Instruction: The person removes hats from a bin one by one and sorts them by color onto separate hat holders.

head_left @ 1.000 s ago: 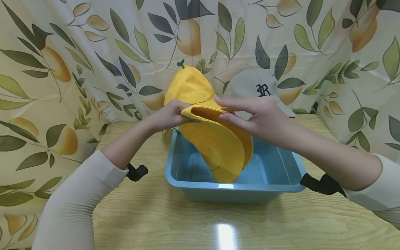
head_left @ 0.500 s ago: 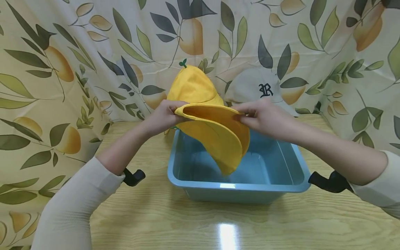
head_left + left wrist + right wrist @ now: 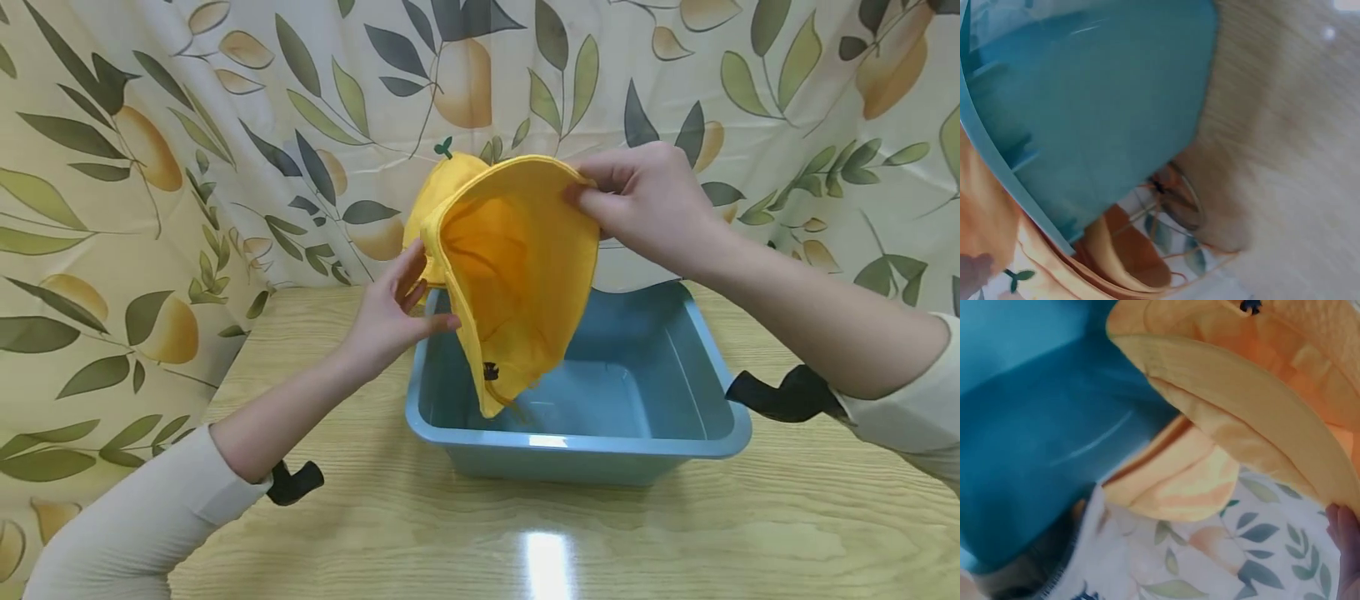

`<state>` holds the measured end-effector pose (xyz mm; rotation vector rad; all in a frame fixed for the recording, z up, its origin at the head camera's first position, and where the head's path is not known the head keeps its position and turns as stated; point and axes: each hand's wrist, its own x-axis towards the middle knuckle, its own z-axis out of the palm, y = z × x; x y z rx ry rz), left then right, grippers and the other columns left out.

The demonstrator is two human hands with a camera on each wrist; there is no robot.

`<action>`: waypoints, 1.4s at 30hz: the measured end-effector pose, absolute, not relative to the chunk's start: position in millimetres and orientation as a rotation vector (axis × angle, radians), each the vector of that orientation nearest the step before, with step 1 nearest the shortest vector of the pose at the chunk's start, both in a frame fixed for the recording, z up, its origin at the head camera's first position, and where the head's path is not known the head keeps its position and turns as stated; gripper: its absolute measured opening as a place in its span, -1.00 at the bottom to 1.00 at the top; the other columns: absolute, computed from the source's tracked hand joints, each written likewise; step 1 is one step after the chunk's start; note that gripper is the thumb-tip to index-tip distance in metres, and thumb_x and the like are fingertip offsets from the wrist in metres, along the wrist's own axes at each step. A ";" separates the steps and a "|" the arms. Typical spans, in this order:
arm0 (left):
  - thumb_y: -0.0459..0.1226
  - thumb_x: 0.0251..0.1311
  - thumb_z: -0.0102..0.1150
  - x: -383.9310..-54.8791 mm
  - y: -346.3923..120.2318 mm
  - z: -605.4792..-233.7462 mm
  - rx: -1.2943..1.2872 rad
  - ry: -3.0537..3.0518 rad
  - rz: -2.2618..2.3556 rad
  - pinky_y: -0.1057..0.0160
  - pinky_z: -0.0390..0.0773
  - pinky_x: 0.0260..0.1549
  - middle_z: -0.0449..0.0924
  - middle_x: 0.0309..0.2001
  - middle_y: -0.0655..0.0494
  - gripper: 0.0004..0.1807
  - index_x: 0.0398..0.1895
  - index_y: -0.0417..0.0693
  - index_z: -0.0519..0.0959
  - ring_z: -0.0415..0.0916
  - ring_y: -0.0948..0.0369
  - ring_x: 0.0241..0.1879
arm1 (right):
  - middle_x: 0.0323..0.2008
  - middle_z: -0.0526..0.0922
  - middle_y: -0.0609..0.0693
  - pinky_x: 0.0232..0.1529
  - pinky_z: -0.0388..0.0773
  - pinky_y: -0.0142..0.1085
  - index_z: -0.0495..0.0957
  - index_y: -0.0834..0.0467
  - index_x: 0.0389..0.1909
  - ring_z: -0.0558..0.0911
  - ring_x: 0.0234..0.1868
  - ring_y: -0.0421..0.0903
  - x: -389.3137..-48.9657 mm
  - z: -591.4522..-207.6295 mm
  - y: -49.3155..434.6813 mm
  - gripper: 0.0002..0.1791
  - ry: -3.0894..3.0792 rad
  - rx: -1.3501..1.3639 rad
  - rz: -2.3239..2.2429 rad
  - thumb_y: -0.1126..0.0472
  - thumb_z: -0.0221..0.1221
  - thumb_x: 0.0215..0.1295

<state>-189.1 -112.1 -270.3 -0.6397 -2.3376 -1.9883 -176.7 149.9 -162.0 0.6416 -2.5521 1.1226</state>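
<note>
My right hand (image 3: 645,200) pinches the brim of a yellow bucket hat (image 3: 517,267), holding it up over the blue plastic basin (image 3: 577,446). The hat's hollow inside faces me, and a small dark cord stopper (image 3: 491,371) shows low in it. At the hat's left edge is my left hand (image 3: 390,312), fingers and thumb spread apart, the fingertips right at the brim. Behind stands a second yellow hat (image 3: 438,196) with a green sprout (image 3: 444,147) on top, mostly covered by the held one. In the right wrist view, the held brim (image 3: 1235,387) hangs beside the basin.
A white cap (image 3: 1113,540) stands behind the basin, largely hidden by my right arm in the head view. The basin rests on a wooden table (image 3: 360,517). A leaf-and-fruit patterned curtain (image 3: 300,125) closes off the back and sides.
The held hat has been raised and turned so its inside faces me. My right hand has lifted with the brim; my left hand has loosened its grip and spread its fingers.
</note>
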 end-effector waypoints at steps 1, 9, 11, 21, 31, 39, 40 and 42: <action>-0.50 -0.17 0.35 -186.5 -115.5 -272.2 -0.645 -2.390 -1.967 0.27 0.16 0.25 0.01 0.40 0.21 0.03 0.40 0.00 0.01 0.04 0.28 0.35 | -0.31 0.66 0.12 -0.45 0.55 -0.50 0.63 0.17 -0.15 0.63 -0.47 -0.34 -176.4 -158.7 150.0 -0.77 -2.546 0.633 1.137 0.24 0.10 0.23; -0.23 -0.15 0.40 -171.4 -130.4 -280.1 -0.631 -2.584 -1.830 0.18 0.19 0.24 0.01 0.40 0.19 0.05 0.41 0.03 -0.03 0.06 0.18 0.35 | -0.24 0.66 0.12 -0.41 0.52 -0.56 0.59 0.17 -0.06 0.63 -0.39 -0.37 -182.8 -135.3 150.4 -0.71 -2.428 0.582 1.119 0.19 0.05 0.26; -0.10 -0.15 0.39 -168.3 -125.8 -279.5 -0.566 -2.584 -1.769 0.18 0.33 0.15 0.08 0.37 0.20 0.04 0.41 0.12 -0.02 0.18 0.18 0.30 | -0.23 0.66 0.13 -0.40 0.51 -0.58 0.59 0.16 -0.05 0.63 -0.38 -0.37 -185.0 -131.5 146.5 -0.70 -2.402 0.576 1.082 0.20 0.03 0.27; 0.11 -0.09 0.28 -178.5 -96.0 -273.6 -0.329 -2.552 -1.778 0.16 0.49 -0.02 0.09 0.37 0.12 0.06 0.42 0.14 -0.11 0.40 0.09 0.15 | -0.14 0.66 0.02 -0.39 0.45 -0.48 0.55 0.11 0.02 0.55 -0.41 -0.17 -193.3 -112.2 108.5 -0.64 -2.368 0.593 0.581 0.23 -0.15 0.36; -0.32 0.34 -0.18 -211.4 -120.9 -275.4 -0.266 -2.287 -2.029 0.16 0.58 -0.20 0.39 -0.01 -0.08 -0.66 0.10 -0.32 0.28 0.48 0.07 -0.02 | -0.02 0.60 -0.13 -0.18 0.49 -0.52 0.49 -0.03 0.09 0.53 -0.41 -0.18 -204.0 -105.6 76.3 -0.64 -2.326 0.675 0.526 0.18 -0.13 0.37; -0.40 0.25 -0.06 -222.3 -161.0 -262.4 -0.063 -1.705 -2.234 0.32 0.61 -0.41 0.50 -0.26 0.04 -0.87 -0.17 -0.12 0.43 0.60 0.21 -0.36 | -0.23 0.68 0.01 -0.19 0.50 -0.50 0.48 0.07 0.11 0.59 -0.46 -0.14 -209.1 -110.7 66.5 -0.64 -2.026 1.046 0.397 0.17 -0.13 0.39; -0.40 0.24 -0.03 -223.1 -165.8 -258.3 -0.055 -1.623 -2.268 0.30 0.61 -0.39 0.52 -0.26 0.02 -0.88 -0.19 -0.13 0.44 0.60 0.20 -0.37 | -0.17 0.67 0.03 -0.12 0.51 -0.45 0.49 0.11 0.09 0.63 -0.37 -0.11 -210.6 -111.8 66.6 -0.65 -1.976 1.099 0.388 0.19 -0.12 0.39; -0.40 0.21 0.03 -224.2 -175.0 -247.4 -0.035 -1.470 -2.313 0.28 0.61 -0.39 0.55 -0.27 0.00 -0.88 -0.20 -0.16 0.49 0.60 0.18 -0.37 | -0.11 0.65 0.08 -0.05 0.51 -0.35 0.51 0.17 0.06 0.65 -0.19 -0.04 -213.8 -113.9 66.7 -0.66 -1.917 1.163 0.397 0.24 -0.11 0.38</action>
